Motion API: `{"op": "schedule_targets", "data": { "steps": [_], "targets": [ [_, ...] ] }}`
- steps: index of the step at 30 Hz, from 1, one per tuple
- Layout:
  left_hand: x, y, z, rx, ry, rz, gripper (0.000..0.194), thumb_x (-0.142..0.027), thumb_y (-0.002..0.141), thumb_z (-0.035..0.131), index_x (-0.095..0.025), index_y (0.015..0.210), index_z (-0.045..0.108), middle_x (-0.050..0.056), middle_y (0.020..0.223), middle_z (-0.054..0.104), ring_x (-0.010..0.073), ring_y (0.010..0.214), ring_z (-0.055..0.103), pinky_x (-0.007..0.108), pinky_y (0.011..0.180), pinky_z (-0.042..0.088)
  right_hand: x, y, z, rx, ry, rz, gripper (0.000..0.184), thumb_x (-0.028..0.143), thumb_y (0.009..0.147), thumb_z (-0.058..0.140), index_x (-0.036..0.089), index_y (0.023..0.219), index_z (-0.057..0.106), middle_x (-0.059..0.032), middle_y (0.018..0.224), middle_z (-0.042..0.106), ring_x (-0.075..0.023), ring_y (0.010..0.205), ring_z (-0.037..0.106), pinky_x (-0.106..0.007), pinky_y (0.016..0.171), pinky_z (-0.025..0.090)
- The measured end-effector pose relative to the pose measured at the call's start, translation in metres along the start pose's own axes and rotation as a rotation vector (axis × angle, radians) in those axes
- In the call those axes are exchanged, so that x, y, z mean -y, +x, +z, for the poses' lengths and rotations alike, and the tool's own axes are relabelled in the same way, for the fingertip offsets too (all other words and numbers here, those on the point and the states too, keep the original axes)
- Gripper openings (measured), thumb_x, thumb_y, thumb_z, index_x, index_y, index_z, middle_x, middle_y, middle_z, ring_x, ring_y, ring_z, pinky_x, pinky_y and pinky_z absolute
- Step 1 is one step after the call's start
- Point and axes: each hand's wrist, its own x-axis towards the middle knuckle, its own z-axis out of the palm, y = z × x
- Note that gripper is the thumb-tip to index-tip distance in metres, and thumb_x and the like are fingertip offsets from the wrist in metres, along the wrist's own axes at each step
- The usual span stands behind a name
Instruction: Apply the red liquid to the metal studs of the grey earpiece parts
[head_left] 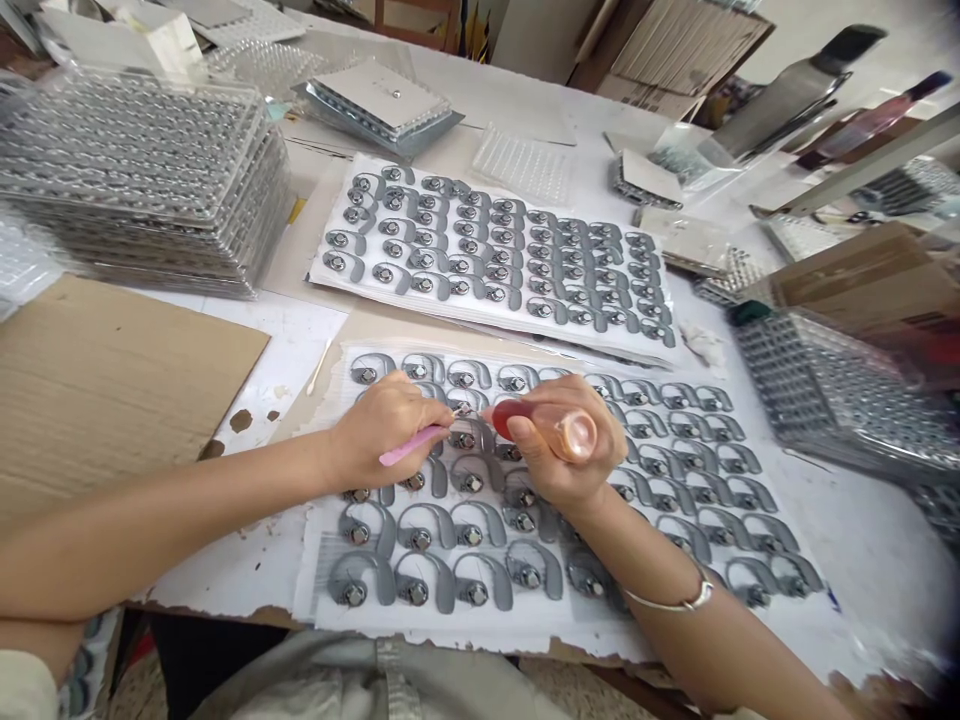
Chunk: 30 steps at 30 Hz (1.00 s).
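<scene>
My left hand [394, 430] is closed around a thin tool with a flat pink handle [412, 446]; its tip points right. My right hand [574, 440] grips a small squeeze bottle of orange-red liquid [551, 428], tilted so its nozzle points left toward the tool's tip. Both tips meet, or nearly so, above a grey ear-hook earphone part [465, 438]. Beneath both hands lies a white sheet [442, 625] bearing rows of such grey ear-hook parts, each with a round metallic piece and fine wires. My hands hide some of them.
Behind is a second sheet of ear-hook parts [480, 262]. Stacked clear trays [142, 180] stand at left, above a cardboard piece [112, 390]. A cotton swab [319, 367] lies beside the near sheet. More trays [847, 400] and a carton [862, 270] stand at right.
</scene>
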Motion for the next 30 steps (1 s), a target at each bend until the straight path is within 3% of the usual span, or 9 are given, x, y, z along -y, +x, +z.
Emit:
{"op": "schedule_targets", "data": {
  "steps": [11,16,20,26,30],
  "targets": [
    [0.003,-0.002,0.001,-0.007,-0.004,0.006,0.011,-0.019,0.09,0.055,-0.015,0.085,0.064,0.002,0.07,0.07,0.0145,0.061,0.064,0.032,0.072,0.044,-0.001,-0.001,0.0,0.02,0.035,0.002,0.014,0.019,0.08,0.069,0.019,0.085,0.056,-0.0025,0.074,0.061,-0.0172,0.064,0.055,-0.033,0.059,0.047],
    [0.004,-0.001,0.0,-0.007,-0.099,-0.061,0.01,-0.019,0.089,0.058,-0.016,0.085,0.067,0.003,0.075,0.073,0.0158,0.066,0.066,0.032,0.076,0.045,0.002,-0.001,0.001,0.014,0.039,-0.007,0.012,0.02,0.082,0.067,0.019,0.086,0.057,-0.0025,0.073,0.061,-0.0173,0.064,0.055,-0.032,0.057,0.047],
    [0.005,0.0,0.0,-0.013,-0.19,-0.221,0.01,-0.022,0.086,0.062,-0.017,0.083,0.071,0.002,0.076,0.073,0.0156,0.068,0.066,0.03,0.076,0.046,0.003,0.0,0.001,0.016,0.038,-0.021,0.01,0.019,0.083,0.067,0.018,0.087,0.057,-0.003,0.073,0.06,-0.0176,0.064,0.056,-0.033,0.057,0.047],
    [0.002,0.005,-0.004,-0.056,-0.374,-0.618,0.013,-0.025,0.078,0.066,-0.016,0.082,0.074,0.002,0.066,0.07,0.0131,0.057,0.059,0.022,0.053,0.042,0.001,-0.003,0.003,0.016,0.062,-0.001,0.007,0.018,0.083,0.065,0.019,0.082,0.058,-0.0034,0.074,0.061,-0.0175,0.065,0.056,-0.034,0.058,0.048],
    [-0.001,0.009,-0.012,-0.114,-0.462,-0.692,0.018,-0.029,0.076,0.068,-0.014,0.083,0.074,0.005,0.076,0.073,0.015,0.066,0.063,0.023,0.059,0.047,0.001,-0.003,0.005,-0.004,0.091,0.011,0.008,0.019,0.082,0.067,0.019,0.083,0.059,-0.0027,0.074,0.062,-0.0173,0.065,0.056,-0.034,0.06,0.049]
  ]
}}
